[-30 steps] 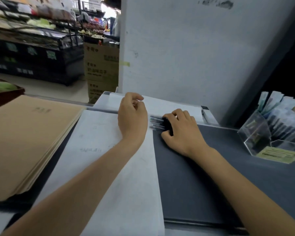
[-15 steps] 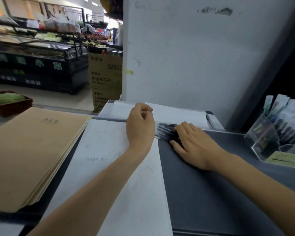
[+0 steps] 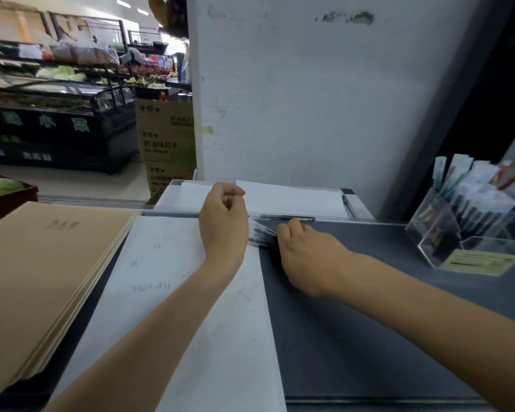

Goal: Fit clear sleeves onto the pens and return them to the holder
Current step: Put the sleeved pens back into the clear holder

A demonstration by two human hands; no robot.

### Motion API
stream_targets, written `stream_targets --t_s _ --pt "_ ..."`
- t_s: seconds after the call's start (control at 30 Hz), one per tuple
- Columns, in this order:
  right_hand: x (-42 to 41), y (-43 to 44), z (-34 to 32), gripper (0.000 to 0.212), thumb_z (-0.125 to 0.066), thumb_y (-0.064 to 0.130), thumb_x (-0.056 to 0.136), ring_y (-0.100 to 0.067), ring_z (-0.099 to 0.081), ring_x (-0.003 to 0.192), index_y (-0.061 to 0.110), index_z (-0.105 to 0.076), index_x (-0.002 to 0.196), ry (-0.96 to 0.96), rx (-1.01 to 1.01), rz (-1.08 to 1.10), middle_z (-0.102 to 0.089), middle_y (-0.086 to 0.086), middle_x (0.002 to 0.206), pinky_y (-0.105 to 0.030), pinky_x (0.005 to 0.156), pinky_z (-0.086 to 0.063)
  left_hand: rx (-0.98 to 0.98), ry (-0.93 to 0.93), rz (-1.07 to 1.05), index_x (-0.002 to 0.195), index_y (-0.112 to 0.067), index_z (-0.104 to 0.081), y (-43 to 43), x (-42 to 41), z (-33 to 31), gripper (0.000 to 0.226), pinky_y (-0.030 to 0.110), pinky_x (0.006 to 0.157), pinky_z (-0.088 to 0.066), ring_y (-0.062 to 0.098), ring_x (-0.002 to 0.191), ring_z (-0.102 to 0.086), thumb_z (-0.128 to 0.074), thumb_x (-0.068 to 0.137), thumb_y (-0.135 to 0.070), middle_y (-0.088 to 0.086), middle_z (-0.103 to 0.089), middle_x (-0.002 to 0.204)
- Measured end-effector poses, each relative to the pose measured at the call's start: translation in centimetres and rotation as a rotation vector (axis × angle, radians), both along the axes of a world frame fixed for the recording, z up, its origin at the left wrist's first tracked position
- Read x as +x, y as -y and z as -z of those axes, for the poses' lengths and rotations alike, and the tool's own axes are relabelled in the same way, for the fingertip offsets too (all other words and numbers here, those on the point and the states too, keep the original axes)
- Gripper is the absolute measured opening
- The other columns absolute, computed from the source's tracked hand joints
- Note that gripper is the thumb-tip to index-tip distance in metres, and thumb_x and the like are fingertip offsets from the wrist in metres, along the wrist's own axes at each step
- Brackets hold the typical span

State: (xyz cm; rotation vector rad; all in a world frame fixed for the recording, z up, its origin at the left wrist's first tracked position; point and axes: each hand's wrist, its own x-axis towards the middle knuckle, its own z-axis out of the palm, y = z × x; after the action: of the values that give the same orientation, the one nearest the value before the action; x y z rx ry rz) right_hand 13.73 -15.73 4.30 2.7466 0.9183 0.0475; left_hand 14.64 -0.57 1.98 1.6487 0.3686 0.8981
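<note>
The right hand (image 3: 309,257) curls its fingers over the bundle of pens (image 3: 263,237) on the grey mat (image 3: 369,322). Just left of the bundle is the left hand (image 3: 223,224), thumb on forefinger (contents unclear). Just beyond the bundle lies a single pen (image 3: 286,217), and well right stands the clear holder (image 3: 428,228).

Grey counter (image 3: 369,322), white sheet (image 3: 191,322), brown folders (image 3: 42,278), pens (image 3: 263,233), clear holder (image 3: 434,233)
</note>
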Motion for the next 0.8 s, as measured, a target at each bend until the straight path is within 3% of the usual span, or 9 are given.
stream_targets --t_s 0.37,0.53,0.6,0.67,0.73,0.8 --pt "-0.3 -2.4 -0.4 0.045 -0.062 0.004 0.095 -0.034 -0.063 0.116 0.003 -0.038 0.133 -0.043 -0.012 0.157 -0.052 -0.016 0.133 -0.037 0.075 -0.039 0.017 -0.011 0.011 0.091 -0.026 -0.066 0.2 -0.3 -0.1 0.027 0.013 0.058 -0.043 0.0 0.071 -0.058 -0.049 0.095 -0.005 -0.011 -0.066 0.085" --pt "-0.5 -2.1 0.2 0.042 -0.062 0.006 0.095 -0.032 -0.062 0.115 0.005 -0.039 0.131 -0.056 0.066 0.187 -0.053 -0.015 0.131 -0.036 0.074 -0.039 0.001 -0.002 0.015 0.09 -0.028 -0.065 0.1 -0.5 -0.1 0.029 0.013 0.06 -0.043 -0.002 0.076 -0.059 -0.048 0.094 -0.005 -0.012 -0.067 0.086" --pt "-0.5 -1.5 0.2 0.034 -0.057 0.01 0.099 -0.032 -0.064 0.108 0.006 -0.039 0.128 -0.027 0.173 0.2 -0.055 -0.013 0.128 -0.035 0.07 -0.038 -0.007 0.004 0.018 0.093 -0.029 -0.065 0.1 -0.6 -0.2 0.028 0.018 0.064 -0.046 0.0 0.079 -0.06 -0.049 0.095 -0.006 -0.011 -0.067 0.089" --pt "-0.1 -0.6 0.5 0.024 -0.05 0.014 0.104 -0.027 -0.061 0.085 0.006 -0.039 0.123 -0.003 0.353 0.202 -0.057 -0.012 0.12 -0.031 0.06 -0.033 -0.028 0.025 0.03 0.1 -0.031 -0.062 0.3 -0.7 -0.3 0.022 0.019 0.069 -0.045 0.001 0.086 -0.061 -0.051 0.098 -0.011 -0.013 -0.066 0.094" --pt "0.2 0.2 1.1 0.007 -0.043 0.015 0.106 -0.02 -0.045 0.061 0.013 -0.039 0.111 -0.045 0.664 0.191 -0.057 -0.008 0.102 -0.032 0.049 -0.024 -0.069 0.036 0.08 0.111 -0.032 -0.059 0.6 -0.8 -0.6 0.012 0.018 0.074 -0.044 0.004 0.097 -0.063 -0.053 0.103 -0.025 -0.013 -0.064 0.104" --pt "0.0 0.3 2.1 0.012 -0.04 0.024 0.109 -0.018 -0.042 0.057 0.026 -0.037 0.097 -0.181 1.047 0.15 -0.054 -0.004 0.082 -0.034 0.051 -0.032 -0.102 0.053 0.203 0.12 -0.032 -0.056 1.2 -1.2 -0.9 0.026 0.018 0.08 -0.045 0.007 0.105 -0.064 -0.05 0.102 -0.048 -0.011 -0.065 0.114"
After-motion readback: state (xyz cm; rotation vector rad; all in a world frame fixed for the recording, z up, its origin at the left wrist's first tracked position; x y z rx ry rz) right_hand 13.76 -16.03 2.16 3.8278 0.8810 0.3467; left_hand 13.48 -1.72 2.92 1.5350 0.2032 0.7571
